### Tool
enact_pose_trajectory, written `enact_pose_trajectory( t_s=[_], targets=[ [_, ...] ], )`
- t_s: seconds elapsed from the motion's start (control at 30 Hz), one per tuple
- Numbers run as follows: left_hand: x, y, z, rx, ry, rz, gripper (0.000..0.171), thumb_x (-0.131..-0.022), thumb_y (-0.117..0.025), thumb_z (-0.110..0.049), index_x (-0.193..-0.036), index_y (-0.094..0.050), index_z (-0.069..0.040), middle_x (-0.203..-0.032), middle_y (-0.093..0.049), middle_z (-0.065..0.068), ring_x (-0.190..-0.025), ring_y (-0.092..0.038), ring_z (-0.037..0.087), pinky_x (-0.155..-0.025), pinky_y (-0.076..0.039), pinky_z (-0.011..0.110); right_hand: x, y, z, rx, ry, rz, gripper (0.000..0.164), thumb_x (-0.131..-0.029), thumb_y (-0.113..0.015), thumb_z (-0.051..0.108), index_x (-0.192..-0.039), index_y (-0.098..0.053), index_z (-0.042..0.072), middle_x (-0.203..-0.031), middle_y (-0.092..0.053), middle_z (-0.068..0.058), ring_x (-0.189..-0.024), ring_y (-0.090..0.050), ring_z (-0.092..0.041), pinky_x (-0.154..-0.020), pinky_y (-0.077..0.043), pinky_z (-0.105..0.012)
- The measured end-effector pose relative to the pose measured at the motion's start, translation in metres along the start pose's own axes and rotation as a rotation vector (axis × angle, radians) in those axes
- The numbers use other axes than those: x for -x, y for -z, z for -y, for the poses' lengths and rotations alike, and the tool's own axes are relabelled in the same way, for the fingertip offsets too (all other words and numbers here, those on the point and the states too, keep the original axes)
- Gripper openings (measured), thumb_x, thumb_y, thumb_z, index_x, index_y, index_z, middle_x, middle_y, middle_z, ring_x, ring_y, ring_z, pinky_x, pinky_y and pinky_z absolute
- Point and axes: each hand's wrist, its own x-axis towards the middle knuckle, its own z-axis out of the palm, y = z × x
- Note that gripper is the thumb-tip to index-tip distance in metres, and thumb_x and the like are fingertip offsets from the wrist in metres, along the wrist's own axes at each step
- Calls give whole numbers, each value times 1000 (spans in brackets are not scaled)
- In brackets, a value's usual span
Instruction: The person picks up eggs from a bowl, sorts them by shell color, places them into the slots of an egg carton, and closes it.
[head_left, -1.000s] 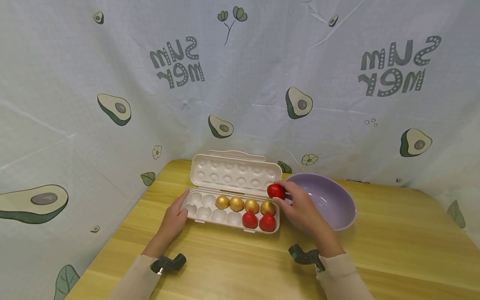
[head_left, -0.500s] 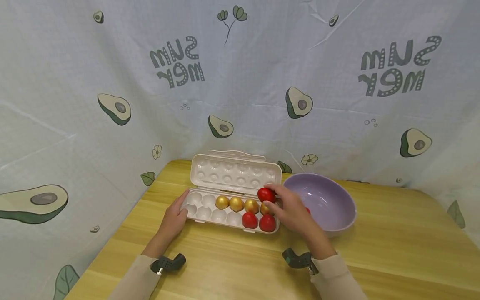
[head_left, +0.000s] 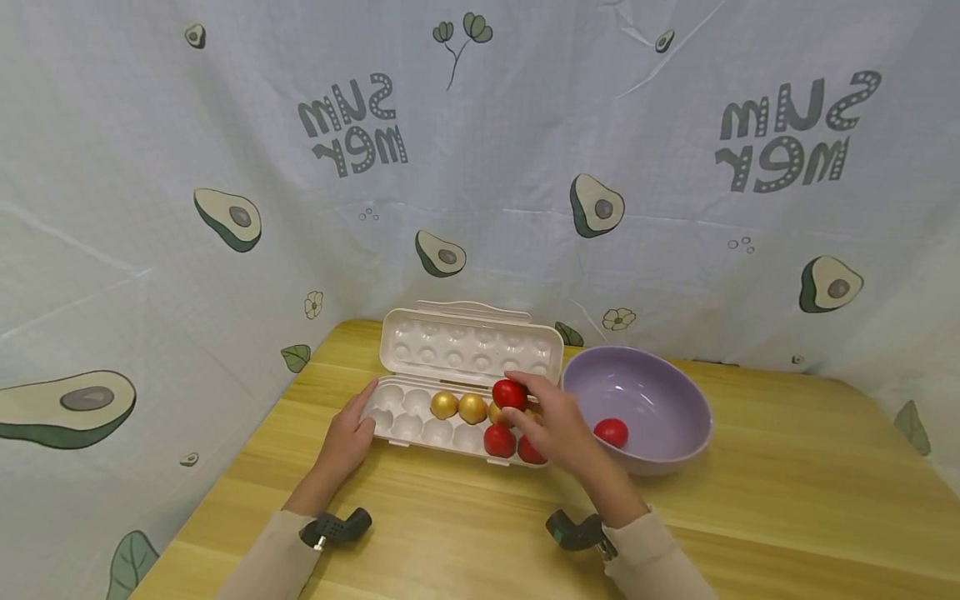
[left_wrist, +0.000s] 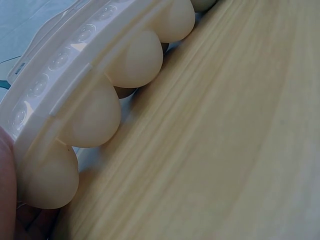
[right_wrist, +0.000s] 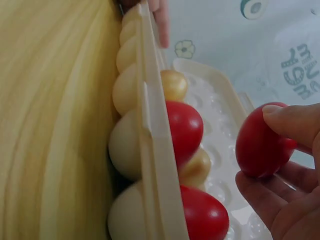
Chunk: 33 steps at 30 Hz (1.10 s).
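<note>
A red egg (head_left: 510, 395) is pinched between the thumb and fingers of my right hand (head_left: 558, 425), held above the egg carton (head_left: 450, 457). The right wrist view shows this red egg (right_wrist: 261, 142) clear of the carton. My left hand (head_left: 348, 435) grips the carton's left end, with part of its thumb (left_wrist: 6, 185) at the edge of the left wrist view. Several gold eggs (head_left: 472, 408) sit in the back row, the rightmost partly hidden by my right hand. Two red eggs (head_left: 499, 440) fill the right end of the front row.
A purple bowl (head_left: 667, 408) stands right of the carton, with another red egg (head_left: 612, 432) inside. The carton's lid (head_left: 471, 340) stands open at the back. Behind the wooden table (head_left: 450, 533) hangs a patterned curtain (head_left: 510, 183).
My right hand has carried the red egg left from beside the bowl to above the carton. The red egg in the bowl has come into sight. My left hand stays put.
</note>
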Motion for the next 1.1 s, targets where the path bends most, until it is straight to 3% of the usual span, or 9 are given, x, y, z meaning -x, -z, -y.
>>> enact_pose_trajectory(
  t_s=[0.1, 0.37, 0.53, 0.77, 1.1],
  targets=[
    [0, 1, 1, 5, 0, 0, 61, -81, -40, 0, -140, -33, -10, -140, -35, 15, -129, -31, 29, -105, -27, 46, 1, -6, 3, -11, -17, 15, 53, -78, -68, 8, -127, -50, 15, -114, -56, 1, -102, -55, -12, -80, -51, -29],
    [0, -1, 1, -8, 21, -17, 61, -79, -42, 0, -139, -35, -11, -139, -38, 15, -128, -33, 30, -104, -28, 45, 3, -23, 5, -2, 40, -18, 49, -77, -70, 11, -123, -53, 12, -114, -56, 2, -100, -55, -11, -76, -53, -28],
    [-1, -1, 2, -10, 14, -19, 62, -79, -42, 1, -139, -35, -11, -139, -38, 15, -128, -33, 30, -105, -28, 44, 4, -36, 8, 60, 78, -48, 47, -75, -72, 13, -118, -54, 10, -109, -58, 1, -89, -56, -10, -70, -55, -29],
    [0, -1, 1, 5, 11, -15, 62, -80, -42, 1, -139, -34, -10, -138, -38, 16, -128, -33, 30, -104, -28, 44, 8, -45, 10, 117, 36, -31, 47, -75, -72, 14, -118, -53, 13, -113, -56, 3, -101, -51, -9, -86, -49, -30],
    [1, -1, 0, 3, 12, -7, 61, -80, -42, 0, -139, -34, -9, -139, -37, 17, -128, -33, 31, -104, -28, 46, 10, -49, 4, 129, 55, 22, 51, -76, -71, 16, -123, -52, 13, -117, -55, 4, -106, -51, -10, -90, -46, -31]
  ],
)
